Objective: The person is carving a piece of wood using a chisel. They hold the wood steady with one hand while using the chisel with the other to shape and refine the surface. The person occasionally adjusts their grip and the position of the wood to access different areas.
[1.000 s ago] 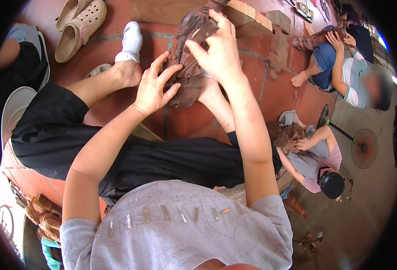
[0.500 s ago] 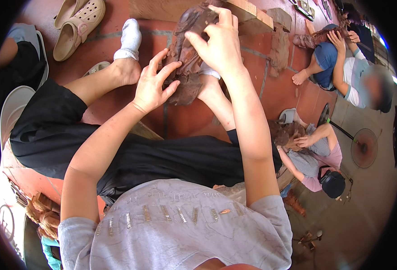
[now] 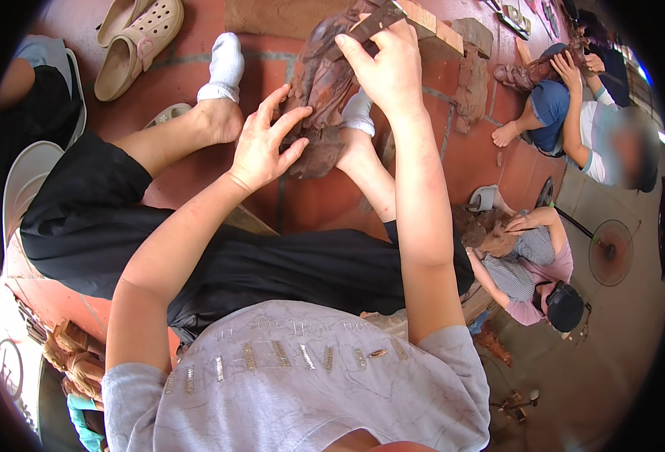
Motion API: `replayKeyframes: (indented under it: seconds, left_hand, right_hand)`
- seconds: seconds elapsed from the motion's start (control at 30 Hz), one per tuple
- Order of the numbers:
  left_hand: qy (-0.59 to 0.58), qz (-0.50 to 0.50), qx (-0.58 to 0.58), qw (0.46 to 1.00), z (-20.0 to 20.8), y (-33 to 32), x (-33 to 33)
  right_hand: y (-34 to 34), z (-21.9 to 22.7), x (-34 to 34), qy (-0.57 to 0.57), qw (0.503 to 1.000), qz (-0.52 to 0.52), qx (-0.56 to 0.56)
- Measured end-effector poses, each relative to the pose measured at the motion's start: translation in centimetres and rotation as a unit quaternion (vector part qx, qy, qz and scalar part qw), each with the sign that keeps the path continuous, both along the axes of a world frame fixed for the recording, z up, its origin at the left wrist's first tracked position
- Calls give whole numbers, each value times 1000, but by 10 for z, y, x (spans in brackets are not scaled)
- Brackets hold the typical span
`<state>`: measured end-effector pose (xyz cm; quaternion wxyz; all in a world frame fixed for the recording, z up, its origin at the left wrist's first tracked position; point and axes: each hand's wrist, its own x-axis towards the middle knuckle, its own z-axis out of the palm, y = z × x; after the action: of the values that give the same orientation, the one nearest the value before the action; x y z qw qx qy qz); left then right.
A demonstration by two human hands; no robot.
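Note:
A carved reddish-brown wooden figure lies lengthwise between my feet, its upper end near the top edge of the picture. My left hand rests against its left side, fingers spread and their tips touching the wood. Over the upper part is my right hand, pinching a stiff dark-brown strip of sandpaper between thumb and fingers. The strip is tilted, and whether it touches the carving cannot be made out. Part of the figure's upper end is hidden behind this hand and the strip.
Pale wooden blocks stand beyond the carving, with another rough carved piece to their right. Beige clogs lie at the upper left. Two people handle carvings at the right, near a fan. Red tiles cover the floor.
My right hand has shifted slightly right, and the sandpaper has turned up, off the carving's face to above my fingers. My left hand stays on the carving.

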<state>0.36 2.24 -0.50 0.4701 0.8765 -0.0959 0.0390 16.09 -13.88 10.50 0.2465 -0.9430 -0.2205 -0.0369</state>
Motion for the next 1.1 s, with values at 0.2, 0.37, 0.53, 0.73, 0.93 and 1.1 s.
replayKeyframes:
  seconds: [0.2, 0.37, 0.53, 0.73, 0.93, 1.1]
  left_hand:
    - [-15, 3, -12, 1000, -1, -2, 3]
    - [1, -2, -6, 1000, -1, -1, 1]
    - [5, -7, -11, 1000, -2, -1, 2]
    - [-8, 1, -1, 1000, -1, 0, 3]
    - [-6, -4, -1, 1000, -2, 0, 4]
    - [-11, -2, 1, 1000, -2, 1, 2]
  right_hand:
    - [-5, -7, -20, -60, 996, 54, -31]
    - [-11, -9, -3, -48, 998, 23, 33]
    - [-5, -11, -26, -113, 991, 70, 2]
    - [-11, -14, -9, -18, 995, 35, 94]
    - [-8, -15, -25, -82, 994, 75, 19]
    - [-9, -13, -15, -31, 995, 48, 82]
